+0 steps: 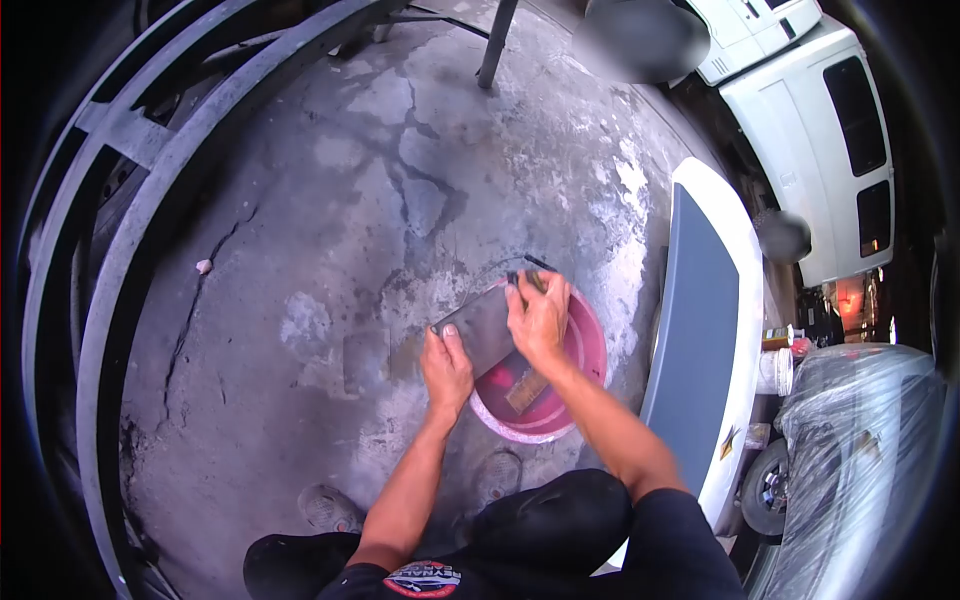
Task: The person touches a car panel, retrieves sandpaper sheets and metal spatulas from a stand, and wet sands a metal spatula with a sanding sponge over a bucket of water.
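A flat grey rectangular sheet, which looks like sandpaper (478, 328), is stretched between my two hands over the far left rim of a pink bucket (590, 352). My left hand (448, 368) pinches its near left end, thumb on top. At the other end, my right hand (538, 315) has its fingers closed on the sheet's edge; a small dark piece shows by those fingertips, too small to name. Inside the bucket, below my right wrist, is a yellowish-brown block (526, 391).
Cracked concrete floor (330, 230) surrounds the bucket. A white-edged panel with a grey face (700, 300) stands to the right, by a plastic-covered car (850, 470). A white van (810, 130) is farther back. A curved-looking metal frame (135, 230) runs along the left.
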Demonstrator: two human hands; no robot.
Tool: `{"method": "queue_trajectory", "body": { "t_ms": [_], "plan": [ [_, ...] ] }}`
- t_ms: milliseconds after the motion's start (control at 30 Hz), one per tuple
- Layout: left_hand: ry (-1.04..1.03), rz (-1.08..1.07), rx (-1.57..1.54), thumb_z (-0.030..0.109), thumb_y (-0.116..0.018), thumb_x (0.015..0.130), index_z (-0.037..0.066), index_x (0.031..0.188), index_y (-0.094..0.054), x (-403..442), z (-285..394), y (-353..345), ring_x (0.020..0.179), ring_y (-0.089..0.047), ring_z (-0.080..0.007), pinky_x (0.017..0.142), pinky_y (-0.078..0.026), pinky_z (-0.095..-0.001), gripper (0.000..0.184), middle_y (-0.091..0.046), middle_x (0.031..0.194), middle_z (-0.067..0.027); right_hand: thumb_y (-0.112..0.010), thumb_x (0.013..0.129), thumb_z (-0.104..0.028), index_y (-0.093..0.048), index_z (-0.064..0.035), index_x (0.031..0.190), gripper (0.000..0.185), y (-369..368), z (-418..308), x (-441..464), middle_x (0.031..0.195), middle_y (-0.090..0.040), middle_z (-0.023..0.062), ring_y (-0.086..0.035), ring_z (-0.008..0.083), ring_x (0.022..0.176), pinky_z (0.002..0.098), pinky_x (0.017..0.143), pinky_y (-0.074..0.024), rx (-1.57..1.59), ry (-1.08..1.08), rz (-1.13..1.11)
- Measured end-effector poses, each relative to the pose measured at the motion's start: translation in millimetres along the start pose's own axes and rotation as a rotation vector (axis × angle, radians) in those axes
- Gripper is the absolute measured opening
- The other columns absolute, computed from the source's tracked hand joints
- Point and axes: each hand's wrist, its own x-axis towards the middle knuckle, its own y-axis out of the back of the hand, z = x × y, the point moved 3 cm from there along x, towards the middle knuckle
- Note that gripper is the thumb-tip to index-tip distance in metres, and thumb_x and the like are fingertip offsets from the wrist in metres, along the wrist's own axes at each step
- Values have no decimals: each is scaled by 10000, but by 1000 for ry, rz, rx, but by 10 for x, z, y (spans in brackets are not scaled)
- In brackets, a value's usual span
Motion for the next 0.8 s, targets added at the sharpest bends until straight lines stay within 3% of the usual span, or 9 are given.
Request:
{"method": "queue_trajectory", "body": {
  "t_ms": [133, 267, 400, 467, 633, 733, 800],
  "plan": [
    [-68, 60, 34, 162, -450, 989, -34, 939, -505, -28, -71, 26, 718, -580, -454, 652, -431, -504, 210, -587, 776, -256, -678, 840, -190, -685, 19, 1112, 344, 35, -116, -179, 1031, -550, 213, -514, 378, 998, 456, 863, -435, 63, 97, -78],
    [-19, 6, 9, 161, -450, 988, -36, 963, -519, -5, -29, 23, 731, -587, -456, 659, -439, -500, 210, -598, 792, -265, -703, 825, -189, -684, 18, 1117, 359, -27, -116, 4, 1034, -550, 218, -520, 372, 983, 452, 845, -447, 10, 8, -5],
    [-71, 62, 32, 165, -451, 989, -30, 932, -513, -57, -42, 20, 709, -577, -450, 652, -435, -495, 213, -590, 776, -257, -679, 847, -203, -684, 33, 1090, 338, -28, -234, -200, 1003, -571, 211, -538, 367, 952, 460, 827, -453, 78, 186, -38],
    [0, 15, 14, 168, -456, 988, -25, 898, -502, -27, 17, 20, 694, -570, -443, 644, -429, -495, 218, -581, 762, -251, -675, 853, -206, -686, 29, 1088, 332, -23, -111, 100, 995, -570, 210, -534, 367, 964, 452, 833, -463, 24, -13, -16],
    [-70, 67, 12, 167, -463, 987, -18, 880, -494, -19, -36, 21, 689, -575, -429, 637, -428, -490, 217, -579, 749, -241, -673, 853, -240, -682, 23, 1100, 361, -19, -319, -252, 971, -537, 186, -518, 354, 950, 450, 796, -462, 112, 126, -68],
    [-44, 54, 12, 167, -465, 986, -16, 882, -497, -33, 22, 33, 690, -580, -426, 636, -429, -489, 213, -584, 751, -242, -663, 852, -218, -686, 18, 1089, 335, 3, -155, 140, 960, -527, 195, -516, 361, 946, 445, 800, -461, -12, -79, -36],
    [-27, 60, -23, 167, -467, 985, -15, 881, -497, -9, 53, 18, 687, -582, -426, 634, -429, -490, 212, -585, 751, -244, -660, 853, -217, -687, 20, 1085, 333, 33, -251, -58, 961, -527, 199, -515, 363, 946, 445, 807, -456, 0, 4, -40]
  ]
}}
